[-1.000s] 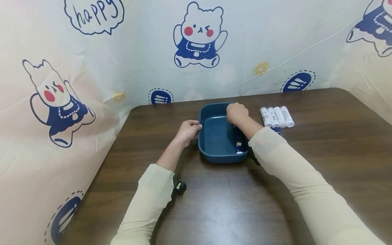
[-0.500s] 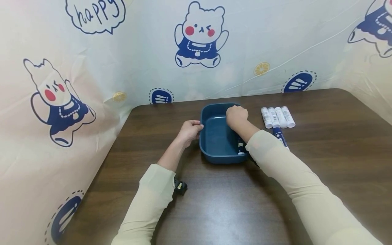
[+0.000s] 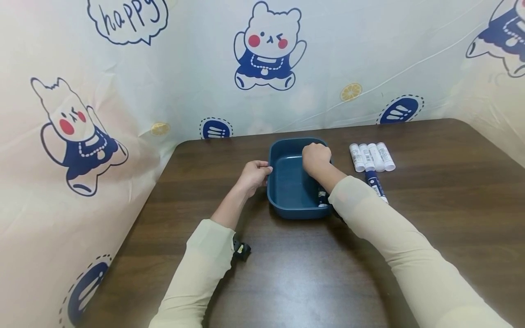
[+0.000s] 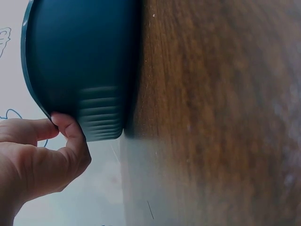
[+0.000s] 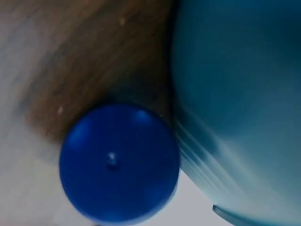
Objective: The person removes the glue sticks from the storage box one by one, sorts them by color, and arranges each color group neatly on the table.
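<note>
A dark teal plastic bin (image 3: 293, 212) stands on the wooden table. My left hand (image 3: 253, 176) pinches its left rim between thumb and fingers, plainly seen in the left wrist view. My right hand (image 3: 316, 160) reaches inside along the bin's right side, fingers pointing down. Those fingertips, and anything under them, are hidden. Nearer me in the bin lies a navy tube with a white end (image 3: 322, 197), like a glue stick, partly covered by my wrist. The right wrist view has a round blue end (image 5: 117, 162) close up, outside the bin's wall; no fingers show there.
Right of the bin, several white tubes (image 3: 378, 157) lie side by side. A navy tube (image 3: 375, 183) lies just in front of them, partly behind my right sleeve. A printed cloth (image 3: 262, 109) hangs behind the table's far edge.
My right hand has moved slightly nearer me inside the bin. The right sleeve has shifted, uncovering more of the navy tube on the table. My left hand keeps its hold.
</note>
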Demonstrator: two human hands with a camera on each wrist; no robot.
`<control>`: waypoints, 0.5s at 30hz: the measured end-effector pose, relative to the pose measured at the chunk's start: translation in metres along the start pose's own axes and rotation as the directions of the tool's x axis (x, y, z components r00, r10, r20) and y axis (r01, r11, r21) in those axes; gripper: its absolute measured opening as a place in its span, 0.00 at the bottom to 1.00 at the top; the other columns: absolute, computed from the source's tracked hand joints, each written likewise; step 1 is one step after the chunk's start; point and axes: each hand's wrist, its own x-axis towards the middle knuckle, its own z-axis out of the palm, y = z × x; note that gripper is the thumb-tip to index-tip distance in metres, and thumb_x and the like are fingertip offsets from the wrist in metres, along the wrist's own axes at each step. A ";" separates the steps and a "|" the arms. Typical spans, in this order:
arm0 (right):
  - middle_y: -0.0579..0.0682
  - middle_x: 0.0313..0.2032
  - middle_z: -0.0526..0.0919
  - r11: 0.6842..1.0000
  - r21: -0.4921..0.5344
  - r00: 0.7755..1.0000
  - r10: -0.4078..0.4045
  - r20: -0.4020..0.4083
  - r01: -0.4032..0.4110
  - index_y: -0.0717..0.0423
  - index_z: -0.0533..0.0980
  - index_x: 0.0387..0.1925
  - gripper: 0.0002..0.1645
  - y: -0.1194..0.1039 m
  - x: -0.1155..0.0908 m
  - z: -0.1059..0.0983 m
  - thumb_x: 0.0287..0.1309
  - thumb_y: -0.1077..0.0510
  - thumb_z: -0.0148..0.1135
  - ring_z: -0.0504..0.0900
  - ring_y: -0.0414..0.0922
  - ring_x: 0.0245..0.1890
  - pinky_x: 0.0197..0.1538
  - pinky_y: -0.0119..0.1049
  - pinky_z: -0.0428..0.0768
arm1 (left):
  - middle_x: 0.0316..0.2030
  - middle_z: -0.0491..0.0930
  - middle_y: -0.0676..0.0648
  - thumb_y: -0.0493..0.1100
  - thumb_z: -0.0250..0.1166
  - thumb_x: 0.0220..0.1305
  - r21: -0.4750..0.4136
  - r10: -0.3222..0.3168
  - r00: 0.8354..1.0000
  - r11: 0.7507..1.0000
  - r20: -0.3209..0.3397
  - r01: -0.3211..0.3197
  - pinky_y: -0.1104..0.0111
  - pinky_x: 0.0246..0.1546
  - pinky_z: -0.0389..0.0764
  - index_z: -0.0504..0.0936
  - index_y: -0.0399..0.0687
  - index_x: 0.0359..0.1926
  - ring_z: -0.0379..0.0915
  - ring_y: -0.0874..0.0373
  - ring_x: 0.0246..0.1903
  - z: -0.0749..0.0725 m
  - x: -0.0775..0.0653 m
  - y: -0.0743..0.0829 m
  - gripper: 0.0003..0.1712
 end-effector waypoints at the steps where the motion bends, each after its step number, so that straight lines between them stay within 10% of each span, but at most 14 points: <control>1: 0.54 0.29 0.77 1.000 -0.006 1.000 -0.001 0.006 0.001 0.59 0.79 0.34 0.11 0.000 0.000 0.000 0.63 0.61 0.50 0.74 0.48 0.29 0.36 0.42 0.76 | 0.43 0.74 0.41 0.39 0.54 0.68 0.002 -0.002 1.000 1.000 0.000 0.002 0.63 0.42 0.77 0.69 0.36 0.57 0.71 0.53 0.34 0.000 0.000 0.000 0.19; 15: 0.55 0.29 0.77 1.000 0.024 1.000 -0.003 0.013 0.003 0.60 0.79 0.36 0.11 -0.002 -0.002 0.001 0.64 0.61 0.49 0.74 0.49 0.30 0.36 0.42 0.77 | 0.43 0.74 0.40 0.38 0.53 0.68 0.003 0.006 1.000 1.000 0.007 -0.006 0.64 0.42 0.76 0.69 0.35 0.57 0.71 0.53 0.33 -0.001 -0.001 -0.001 0.19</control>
